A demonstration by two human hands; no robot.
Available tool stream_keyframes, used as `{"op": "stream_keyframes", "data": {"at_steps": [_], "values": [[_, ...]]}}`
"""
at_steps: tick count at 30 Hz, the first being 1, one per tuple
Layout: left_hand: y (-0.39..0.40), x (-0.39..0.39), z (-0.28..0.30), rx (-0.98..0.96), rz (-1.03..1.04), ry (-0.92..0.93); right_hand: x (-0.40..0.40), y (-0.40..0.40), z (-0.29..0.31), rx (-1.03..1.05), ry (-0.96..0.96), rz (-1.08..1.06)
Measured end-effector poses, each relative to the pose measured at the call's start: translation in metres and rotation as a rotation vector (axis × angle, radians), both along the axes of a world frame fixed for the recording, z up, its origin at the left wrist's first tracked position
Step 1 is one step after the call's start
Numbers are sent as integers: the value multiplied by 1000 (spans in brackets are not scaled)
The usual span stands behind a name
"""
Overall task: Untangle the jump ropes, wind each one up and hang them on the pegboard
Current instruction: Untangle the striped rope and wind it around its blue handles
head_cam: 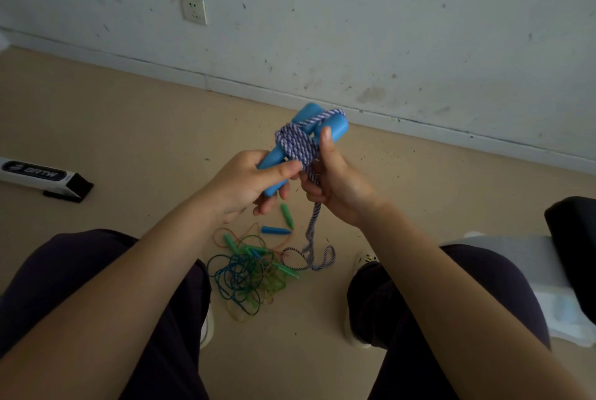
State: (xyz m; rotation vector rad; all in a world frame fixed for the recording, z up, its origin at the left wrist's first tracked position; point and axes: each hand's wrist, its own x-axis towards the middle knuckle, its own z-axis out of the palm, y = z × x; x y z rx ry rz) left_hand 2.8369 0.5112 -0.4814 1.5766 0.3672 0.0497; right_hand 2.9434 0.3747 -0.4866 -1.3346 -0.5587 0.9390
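**Purple rope half wound on the blue handles**

Over on the far left, black-and-white box (45, 178) lying on the tan floor (129, 128). Moving in, left hand (254, 185) curled round the lower end of the blue handles (322, 123), thumb pressed across them. Purple-and-white rope (295, 144) wrapped several turns round both handles, held up in front of the wall (354, 28). Right hand (335, 181) gripping the rope coil and the other handle, thumb pointing up. Loose tail of rope hanging down to the floor. Below, between the knees, tangled pile of green, blue and yellow ropes (251, 277) still on the floor.
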Motion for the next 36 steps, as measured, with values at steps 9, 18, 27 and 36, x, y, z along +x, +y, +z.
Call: {"op": "stream_keyframes", "data": {"at_steps": [9, 18, 27, 36], "values": [[12, 1, -5, -24, 207, -43, 0, -1, -1, -204, -239, 37], [18, 3, -8, 102, 383, 23, 1, 3, -6, -236, -329, 11], [30, 1, -11, 302, 336, 168, 5, -11, 13, -145, -421, 35], [13, -1, -8, 413, -313, 423, 20, -14, 2, -210, -772, 22]]}}
